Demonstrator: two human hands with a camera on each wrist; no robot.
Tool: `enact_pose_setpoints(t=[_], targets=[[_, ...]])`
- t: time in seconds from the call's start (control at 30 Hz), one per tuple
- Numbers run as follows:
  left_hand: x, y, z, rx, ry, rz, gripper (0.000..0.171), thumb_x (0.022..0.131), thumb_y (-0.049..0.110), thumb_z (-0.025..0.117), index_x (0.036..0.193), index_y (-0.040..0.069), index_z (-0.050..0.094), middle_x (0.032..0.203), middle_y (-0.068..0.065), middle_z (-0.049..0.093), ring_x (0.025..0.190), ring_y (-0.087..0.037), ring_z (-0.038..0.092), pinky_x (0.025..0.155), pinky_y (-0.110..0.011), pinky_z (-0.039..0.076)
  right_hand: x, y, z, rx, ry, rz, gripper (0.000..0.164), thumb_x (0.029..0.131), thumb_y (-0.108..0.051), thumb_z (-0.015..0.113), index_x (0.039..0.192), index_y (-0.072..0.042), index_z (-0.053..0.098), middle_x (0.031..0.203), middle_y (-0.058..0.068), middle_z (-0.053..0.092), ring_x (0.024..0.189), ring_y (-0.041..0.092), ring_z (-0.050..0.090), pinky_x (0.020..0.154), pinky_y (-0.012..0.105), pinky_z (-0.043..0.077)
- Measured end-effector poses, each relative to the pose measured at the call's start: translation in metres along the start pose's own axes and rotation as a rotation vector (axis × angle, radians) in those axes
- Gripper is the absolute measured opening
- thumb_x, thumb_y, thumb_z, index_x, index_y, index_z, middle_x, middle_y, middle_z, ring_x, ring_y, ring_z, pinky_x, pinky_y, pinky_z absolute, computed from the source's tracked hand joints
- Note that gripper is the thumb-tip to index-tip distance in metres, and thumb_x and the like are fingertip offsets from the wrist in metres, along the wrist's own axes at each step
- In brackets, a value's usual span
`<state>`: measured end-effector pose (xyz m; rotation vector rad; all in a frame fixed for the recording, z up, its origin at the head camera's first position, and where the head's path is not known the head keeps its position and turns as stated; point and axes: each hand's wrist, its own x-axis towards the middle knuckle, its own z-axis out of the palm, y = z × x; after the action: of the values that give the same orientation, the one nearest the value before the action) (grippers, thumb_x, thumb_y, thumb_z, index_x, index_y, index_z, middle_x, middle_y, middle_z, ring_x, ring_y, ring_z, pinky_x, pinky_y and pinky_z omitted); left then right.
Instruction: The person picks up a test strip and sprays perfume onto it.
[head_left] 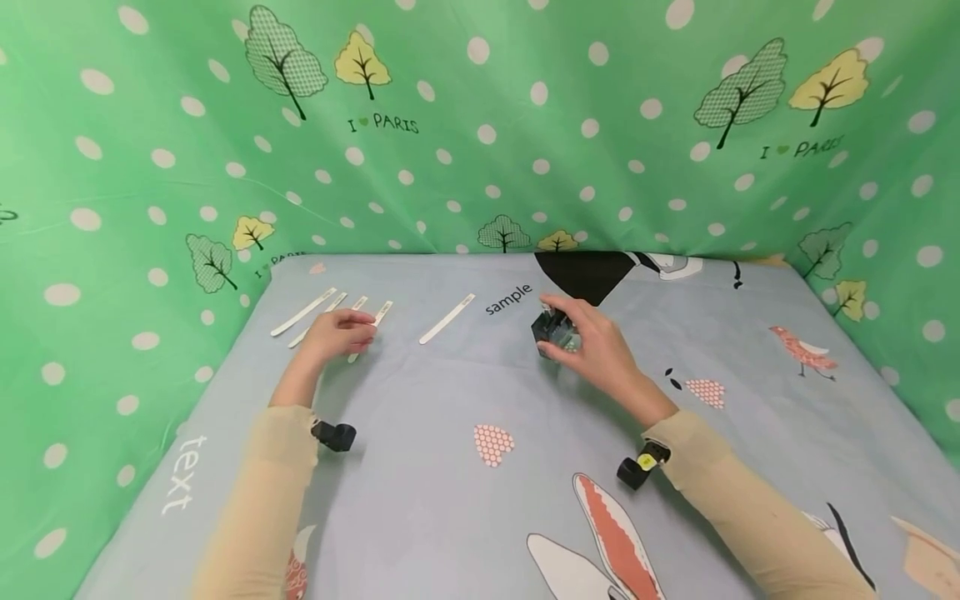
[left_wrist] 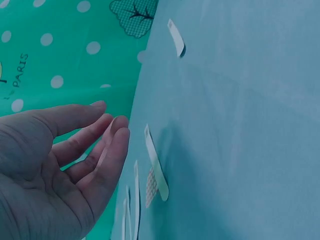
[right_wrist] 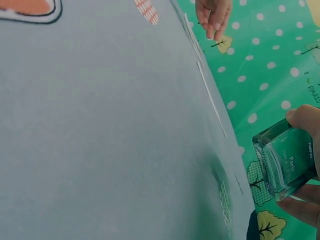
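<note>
My right hand grips a small square glass perfume bottle, thumb on one side and fingers on the other, off the cloth. Lettering shows on the bottle's glass in the right wrist view. My left hand hovers above a group of slim white paper strips at the left. Its fingers are loosely bent, with nothing between them in the left wrist view, and they partly cover some strips in the head view. A separate white strip lies between the two hands.
A grey-blue printed cloth covers the table, with hearts, rabbit ears and the word "sample" on it. Behind and at the sides hangs a green dotted curtain. Each wrist wears a small black camera.
</note>
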<state>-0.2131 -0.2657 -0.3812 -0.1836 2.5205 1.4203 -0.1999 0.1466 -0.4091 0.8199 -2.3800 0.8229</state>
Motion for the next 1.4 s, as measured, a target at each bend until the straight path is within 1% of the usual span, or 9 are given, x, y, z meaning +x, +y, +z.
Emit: enact_pose_setpoints(t=[0.3, 0.43, 0.53, 0.73, 0.83, 0.93, 1.07, 1.2, 1.4], targets=[[-0.006, -0.014, -0.014, -0.018, -0.004, 0.001, 0.047, 0.099, 0.015, 0.061, 0.136, -0.012, 0.05, 0.115, -0.022, 0.067, 0.08, -0.001, 0.067, 0.078, -0.02, 0.061, 0.002, -0.001, -0.001, 0.007, -0.006, 0.011, 0.07, 0.08, -0.024, 0.085, 0.142, -0.022, 0.051, 0.122, 0.01, 0.065, 0.097, 0.025, 0.065, 0.073, 0.04, 0.057], [-0.008, -0.02, -0.017, -0.032, -0.003, -0.001, 0.048, 0.098, 0.015, 0.062, 0.136, -0.013, 0.049, 0.102, -0.007, 0.07, 0.078, 0.002, 0.066, 0.079, -0.021, 0.061, 0.002, -0.001, -0.001, 0.012, -0.006, 0.019, 0.07, 0.081, -0.024, 0.084, 0.142, -0.022, 0.051, 0.123, 0.01, 0.064, 0.096, 0.026, 0.066, 0.073, 0.039, 0.058], [-0.008, -0.024, -0.018, -0.047, 0.005, 0.002, 0.048, 0.098, 0.013, 0.063, 0.135, -0.013, 0.049, 0.097, -0.001, 0.07, 0.078, 0.003, 0.066, 0.08, -0.021, 0.061, 0.002, -0.002, -0.001, 0.015, -0.002, 0.022, 0.07, 0.08, -0.024, 0.085, 0.142, -0.023, 0.051, 0.123, 0.01, 0.064, 0.096, 0.026, 0.066, 0.074, 0.039, 0.059], [-0.01, -0.033, -0.018, -0.038, 0.036, -0.002, 0.048, 0.096, 0.015, 0.065, 0.134, -0.012, 0.052, 0.1, -0.003, 0.072, 0.077, 0.003, 0.066, 0.076, -0.017, 0.06, 0.001, -0.003, -0.001, 0.019, 0.005, 0.024, 0.07, 0.08, -0.022, 0.085, 0.142, -0.022, 0.051, 0.12, 0.011, 0.064, 0.097, 0.026, 0.066, 0.075, 0.038, 0.06], [-0.011, -0.037, -0.016, 0.023, 0.069, -0.01, 0.047, 0.095, 0.018, 0.068, 0.132, -0.008, 0.056, 0.104, -0.009, 0.074, 0.076, 0.005, 0.064, 0.073, -0.013, 0.056, 0.0, -0.004, -0.001, 0.026, 0.005, 0.03, 0.07, 0.081, -0.022, 0.084, 0.142, -0.022, 0.051, 0.122, 0.011, 0.063, 0.1, 0.026, 0.066, 0.076, 0.039, 0.061], [-0.011, -0.042, -0.014, 0.135, 0.083, -0.016, 0.047, 0.093, 0.021, 0.07, 0.13, -0.005, 0.059, 0.112, -0.017, 0.073, 0.079, 0.004, 0.061, 0.072, -0.012, 0.051, 0.0, -0.004, -0.002, 0.038, 0.001, 0.039, 0.07, 0.081, -0.021, 0.084, 0.143, -0.023, 0.05, 0.123, 0.011, 0.063, 0.102, 0.027, 0.066, 0.078, 0.042, 0.062], [-0.009, -0.048, -0.011, 0.24, 0.08, -0.037, 0.049, 0.089, 0.023, 0.075, 0.127, -0.004, 0.061, 0.119, -0.021, 0.069, 0.086, -0.005, 0.06, 0.075, -0.016, 0.048, 0.002, -0.005, -0.006, 0.054, 0.008, 0.063, 0.071, 0.081, -0.019, 0.084, 0.143, -0.023, 0.05, 0.124, 0.012, 0.063, 0.105, 0.028, 0.066, 0.079, 0.043, 0.062], [-0.006, -0.049, -0.008, 0.254, 0.1, -0.048, 0.046, 0.086, 0.02, 0.078, 0.123, -0.003, 0.062, 0.113, -0.018, 0.068, 0.091, -0.014, 0.06, 0.077, -0.021, 0.048, 0.006, -0.006, -0.012, 0.081, 0.027, 0.091, 0.071, 0.081, -0.017, 0.084, 0.144, -0.022, 0.05, 0.128, 0.012, 0.062, 0.108, 0.026, 0.065, 0.081, 0.042, 0.063], [-0.006, -0.048, -0.007, 0.263, 0.129, -0.044, 0.04, 0.083, 0.015, 0.079, 0.116, -0.003, 0.064, 0.104, -0.014, 0.067, 0.087, -0.015, 0.059, 0.074, -0.021, 0.047, 0.013, -0.008, -0.022, 0.121, 0.067, 0.085, 0.073, 0.079, -0.014, 0.085, 0.143, -0.019, 0.051, 0.13, 0.013, 0.061, 0.105, 0.025, 0.066, 0.081, 0.037, 0.063]])
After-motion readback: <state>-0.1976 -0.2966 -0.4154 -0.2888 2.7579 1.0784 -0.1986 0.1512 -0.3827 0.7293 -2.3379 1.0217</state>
